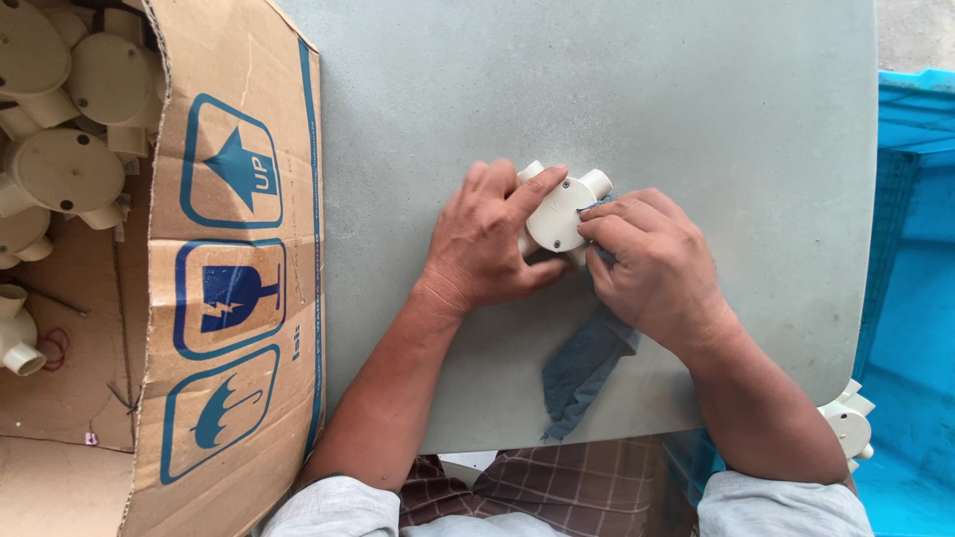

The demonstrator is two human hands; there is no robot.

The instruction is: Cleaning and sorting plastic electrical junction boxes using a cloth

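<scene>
A cream round plastic junction box (pixel 557 211) with short pipe outlets lies on the grey table (pixel 696 89). My left hand (pixel 487 244) wraps around its left side, index finger laid over the lid. My right hand (pixel 652 268) presses a blue-grey cloth (pixel 582 368) against the box's right edge with the fingertips. The cloth trails from under that hand toward the table's near edge.
An open cardboard carton (pixel 234 268) at the left holds several more cream junction boxes (pixel 60 169). A blue plastic crate (pixel 915 298) stands at the right, with another cream junction box (pixel 846 418) at its lower edge beside my right forearm.
</scene>
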